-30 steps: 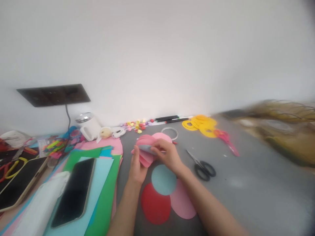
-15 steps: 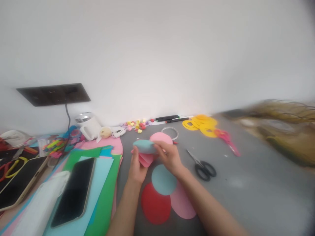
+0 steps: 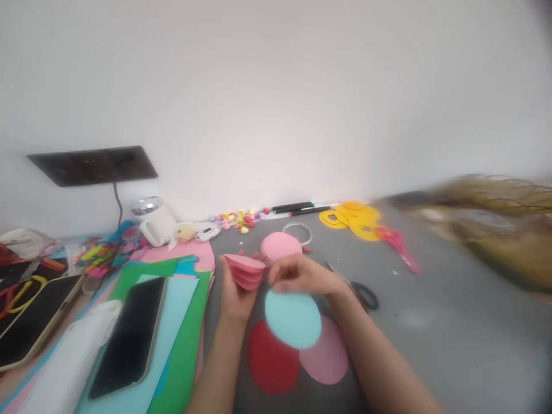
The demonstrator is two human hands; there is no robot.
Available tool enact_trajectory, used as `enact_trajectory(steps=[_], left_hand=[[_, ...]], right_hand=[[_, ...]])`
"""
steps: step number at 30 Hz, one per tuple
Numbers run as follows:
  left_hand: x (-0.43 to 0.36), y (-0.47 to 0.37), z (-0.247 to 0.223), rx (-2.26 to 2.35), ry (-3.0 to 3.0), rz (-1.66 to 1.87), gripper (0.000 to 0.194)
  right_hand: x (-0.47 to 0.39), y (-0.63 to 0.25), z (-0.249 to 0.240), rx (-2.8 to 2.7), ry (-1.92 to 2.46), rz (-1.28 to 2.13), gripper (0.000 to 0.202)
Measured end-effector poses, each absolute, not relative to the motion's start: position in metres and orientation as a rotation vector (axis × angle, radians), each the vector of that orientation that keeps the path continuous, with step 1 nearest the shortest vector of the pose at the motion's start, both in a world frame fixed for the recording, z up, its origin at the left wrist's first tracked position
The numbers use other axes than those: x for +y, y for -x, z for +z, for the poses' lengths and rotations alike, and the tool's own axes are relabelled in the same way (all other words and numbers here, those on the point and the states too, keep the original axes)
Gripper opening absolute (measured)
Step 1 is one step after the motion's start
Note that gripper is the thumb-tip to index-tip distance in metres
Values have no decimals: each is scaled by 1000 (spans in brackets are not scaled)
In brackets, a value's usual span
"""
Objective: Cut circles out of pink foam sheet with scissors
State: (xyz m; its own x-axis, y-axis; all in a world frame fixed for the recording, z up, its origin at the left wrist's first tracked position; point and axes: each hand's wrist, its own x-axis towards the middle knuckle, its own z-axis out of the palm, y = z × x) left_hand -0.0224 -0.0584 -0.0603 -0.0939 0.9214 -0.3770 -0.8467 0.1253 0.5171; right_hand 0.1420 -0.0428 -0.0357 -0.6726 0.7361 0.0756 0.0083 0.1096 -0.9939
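Observation:
My left hand point(image 3: 238, 296) is wrapped round a small stack of pink paper circles point(image 3: 245, 271), their edges fanned and curved toward me. To its right, my right hand point(image 3: 304, 273) pinches the upper edge of a light blue paper circle point(image 3: 294, 320). That circle hangs over the spot where another light blue one lay, so what lies under it is hidden. A red paper circle point(image 3: 273, 357) and a mauve-pink paper circle point(image 3: 326, 353) lie partly beneath it on the grey table. Beyond my hands rests a pink circle point(image 3: 282, 246).
Black-handled scissors point(image 3: 366, 294) lie partly behind my right wrist. Farther back are a silver ring point(image 3: 298, 232), yellow paper rings point(image 3: 353, 218) and pink scissors point(image 3: 399, 250). At left, a phone point(image 3: 129, 339) sits on coloured paper sheets point(image 3: 185, 339). A white mug point(image 3: 157, 224) stands near the wall.
My right hand has drawn the light blue circle away from the pink stack and brought it down and right over the loose circles. My left hand keeps the stack, slightly lower and left.

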Motion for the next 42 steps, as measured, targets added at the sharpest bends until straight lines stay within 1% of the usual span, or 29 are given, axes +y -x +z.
enact_trajectory(steps=[2, 4, 5, 10, 13, 16, 18, 21, 25, 34, 39, 42], left_hand=[[-59, 22, -59, 745, -130, 1506, 55], [-59, 21, -58, 751, -151, 1518, 54], [-59, 20, -58, 756, -167, 1518, 54], [-60, 18, -60, 783, -248, 1519, 53], [-61, 18, -64, 802, -313, 1507, 51], [-61, 19, -68, 834, -352, 1459, 51], [-62, 19, -70, 843, -353, 1436, 49], [-61, 19, -70, 835, -339, 1428, 47], [-61, 18, -68, 830, -319, 1446, 43], [-65, 17, -61, 758, -317, 1431, 43], [-62, 18, -66, 718, -310, 1432, 41], [-60, 18, -67, 717, -318, 1426, 39]], right_hand=[[-43, -142, -39, -2018, 739, 1622, 15], [-42, -141, -43, -2074, 870, 1505, 9], [-42, -139, -45, -2069, 942, 1431, 9], [-42, -136, -46, -1924, 1179, 1053, 40], [-45, -129, -42, -1812, 1067, 880, 44], [-50, -119, -41, -1836, 836, 916, 39], [-52, -113, -43, -1866, 772, 947, 33], [-53, -108, -49, -1870, 778, 958, 29], [-52, -109, -52, -1860, 786, 984, 29], [-52, -110, -47, -1777, 769, 1113, 26], [-52, -109, -49, -1861, 696, 889, 16], [-50, -109, -53, -1947, 663, 757, 18]])
